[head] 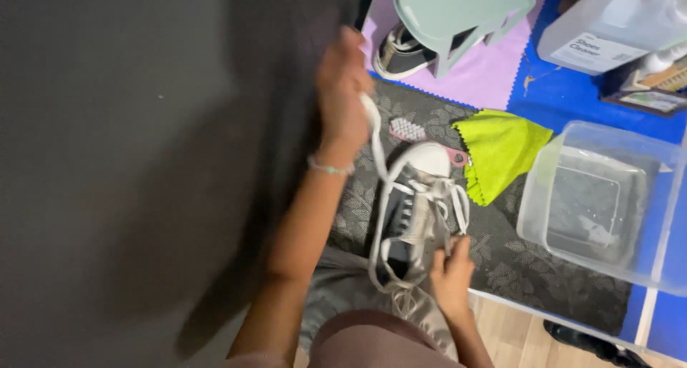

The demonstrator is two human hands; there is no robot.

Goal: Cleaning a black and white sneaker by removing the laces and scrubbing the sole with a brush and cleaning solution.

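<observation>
Item one: my left hand (342, 89), raised and closed on the end of a white shoelace (375, 135), which runs taut from my fist down to the shoe.

Item two: my right hand (451, 275), lower, fingers pinched on the lace loops and tongue area at the shoe's opening; closed, though exactly which strand it grips I cannot tell.

Item three: dark canvas sneaker (411, 211) with white toe cap, held between my hands above my lap and a patterned dark mat (515, 261), toe pointing away from me. The lace is loose and tangled over the upper part of the eyelets, with one long end drawn well out (the picture is blurred, so I cannot count the eyelets threaded). My judgement: the lace work is part way, with lace showing in the lower rows and slack hanging free at the top.

Item four: pink-handled brush (415, 132), lying on the mat just beyond the toe cap.

Item five: yellow-green cloth (501, 150), on the mat beside the brush, untouched.

Item six: clear plastic tub (565, 135), right of the cloth, seemingly holding water.

Item seven: second sneaker (397, 57), on the purple floor tile, partly under a pale green stool (458, 10).

Item eight: large translucent jug (608, 25) of liquid, top right, near other supplies.
</observation>
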